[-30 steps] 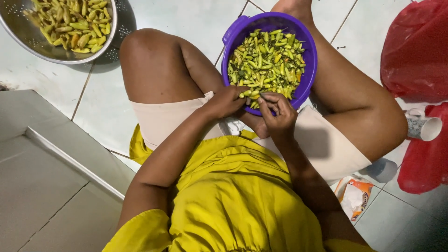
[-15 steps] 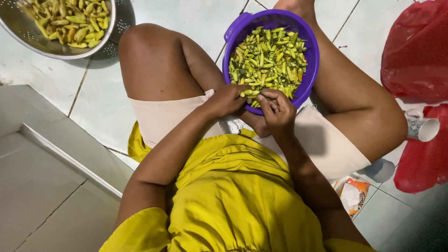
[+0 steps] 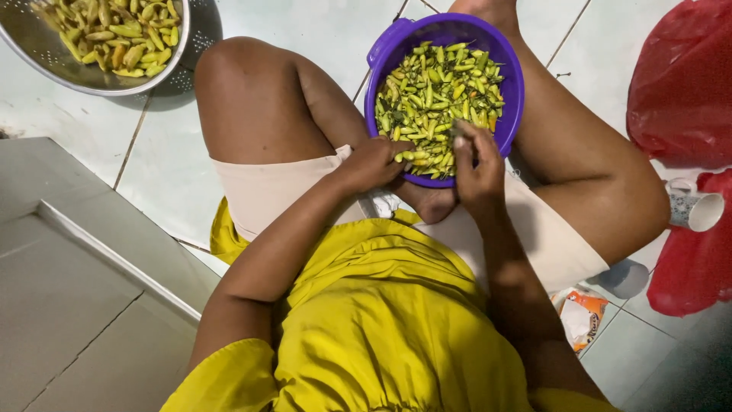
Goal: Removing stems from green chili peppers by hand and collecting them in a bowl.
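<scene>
— What are the fingers doing?
— The right hand pinches 1 small chili, fingers narrow. The left hand curls loosely on the rim of the purple basin; whether it holds anything I cannot tell.
— And around?
— Pale floor tiles; a metal colander at 10 o'clock, red bags at 3.

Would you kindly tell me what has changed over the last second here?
The right hand has lifted slightly from the near rim into the purple basket, fingertips among the chilies. The left hand stays at the near rim. The metal colander and the basket keep their places.
</scene>
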